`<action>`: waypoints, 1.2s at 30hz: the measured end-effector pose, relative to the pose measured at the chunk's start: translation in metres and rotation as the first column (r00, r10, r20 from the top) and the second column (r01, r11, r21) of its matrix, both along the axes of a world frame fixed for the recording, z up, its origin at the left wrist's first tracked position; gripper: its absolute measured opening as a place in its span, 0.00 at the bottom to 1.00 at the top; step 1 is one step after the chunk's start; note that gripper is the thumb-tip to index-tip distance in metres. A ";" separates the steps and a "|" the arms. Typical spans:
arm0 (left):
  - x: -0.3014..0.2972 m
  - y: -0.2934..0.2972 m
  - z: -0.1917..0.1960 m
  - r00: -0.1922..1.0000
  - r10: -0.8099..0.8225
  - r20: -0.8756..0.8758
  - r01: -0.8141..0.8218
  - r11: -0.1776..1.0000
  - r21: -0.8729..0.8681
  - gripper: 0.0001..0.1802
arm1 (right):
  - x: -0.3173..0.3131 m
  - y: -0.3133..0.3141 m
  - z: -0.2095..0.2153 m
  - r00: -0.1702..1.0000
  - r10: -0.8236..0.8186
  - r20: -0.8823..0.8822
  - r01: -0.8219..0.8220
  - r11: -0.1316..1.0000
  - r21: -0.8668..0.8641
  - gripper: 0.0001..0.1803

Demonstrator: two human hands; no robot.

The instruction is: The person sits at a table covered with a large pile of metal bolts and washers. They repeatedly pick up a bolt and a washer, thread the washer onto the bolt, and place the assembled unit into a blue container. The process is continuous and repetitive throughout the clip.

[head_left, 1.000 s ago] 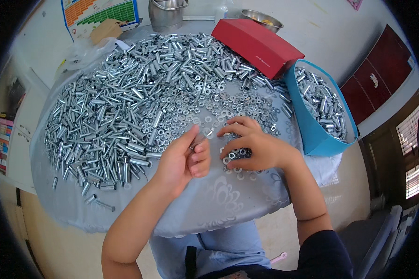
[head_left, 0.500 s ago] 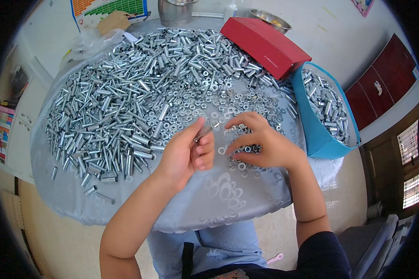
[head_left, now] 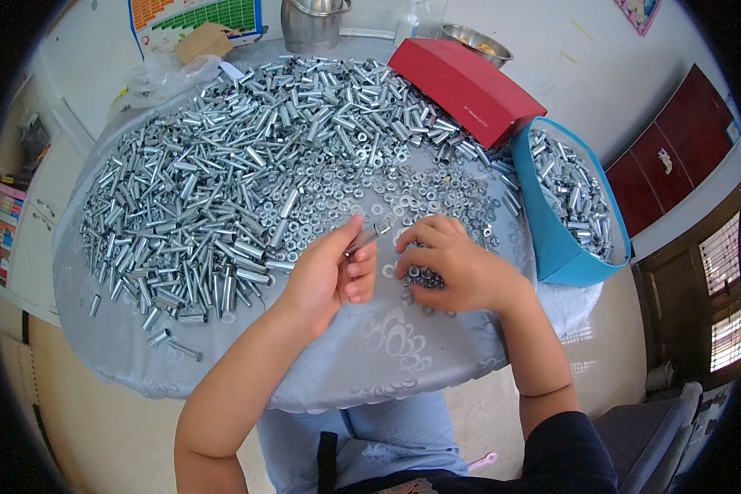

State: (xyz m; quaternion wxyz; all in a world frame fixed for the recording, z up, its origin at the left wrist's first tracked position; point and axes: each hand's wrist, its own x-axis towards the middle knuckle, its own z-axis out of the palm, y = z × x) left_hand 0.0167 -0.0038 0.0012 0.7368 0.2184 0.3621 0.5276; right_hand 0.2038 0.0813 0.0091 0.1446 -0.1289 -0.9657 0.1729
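Note:
My left hand (head_left: 331, 276) pinches a short silver metal sleeve (head_left: 362, 240) between thumb and fingers, just above the grey tablecloth (head_left: 370, 354). My right hand (head_left: 453, 265) lies palm down beside it, fingers curled over a small cluster of silver nuts and washers (head_left: 424, 278). A large heap of silver sleeves and bolts (head_left: 222, 181) covers the left and far part of the round table. Loose nuts and washers (head_left: 420, 193) are scattered just beyond both hands.
A blue bin (head_left: 552, 239) holding several metal sleeves stands at the right table edge. A red box (head_left: 465, 86) lies behind it. A steel pot (head_left: 311, 23), a metal bowl (head_left: 473, 41) and a clear plastic bag (head_left: 152, 74) sit at the far edge.
Both hands stay in place near the table's front. The left hand has lifted the sleeve slightly toward the right hand, whose fingers have gathered closer over the nuts.

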 end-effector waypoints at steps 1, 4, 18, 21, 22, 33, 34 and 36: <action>0.000 0.000 0.000 1.000 -0.004 -0.004 0.005 1.000 0.008 0.23 | 0.000 0.000 0.001 1.000 0.004 0.010 -0.004 1.000 0.010 0.11; 0.000 0.000 -0.001 1.000 -0.013 -0.016 0.013 1.000 0.020 0.23 | -0.001 0.001 0.004 1.000 -0.008 -0.005 0.009 0.999 0.033 0.11; 0.009 -0.004 -0.004 0.960 -0.022 -0.279 0.023 1.000 -0.002 0.22 | 0.001 0.000 0.013 0.898 -0.182 -0.401 0.052 0.948 -0.313 0.12; 0.008 -0.004 -0.008 0.963 0.015 -0.271 -0.009 1.000 0.022 0.21 | -0.001 -0.002 0.011 0.906 -0.191 -0.377 0.049 0.934 -0.355 0.12; 0.009 -0.004 -0.009 0.954 0.036 -0.297 -0.025 0.999 0.040 0.21 | -0.002 -0.003 0.011 0.909 -0.198 -0.367 0.054 0.928 -0.368 0.12; 0.016 -0.008 -0.008 0.528 0.323 -0.786 -0.026 0.931 0.365 0.27 | -0.006 -0.001 -0.002 0.964 -0.152 -0.219 0.069 0.936 -0.345 0.06; 0.016 -0.008 -0.008 0.523 0.323 -0.789 -0.025 0.931 0.365 0.27 | -0.005 0.000 -0.002 0.977 -0.136 -0.163 0.076 0.940 -0.332 0.06; 0.016 -0.007 -0.011 0.514 0.324 -0.795 -0.025 0.931 0.363 0.27 | -0.005 0.000 -0.001 0.973 -0.150 -0.177 0.086 0.942 -0.326 0.07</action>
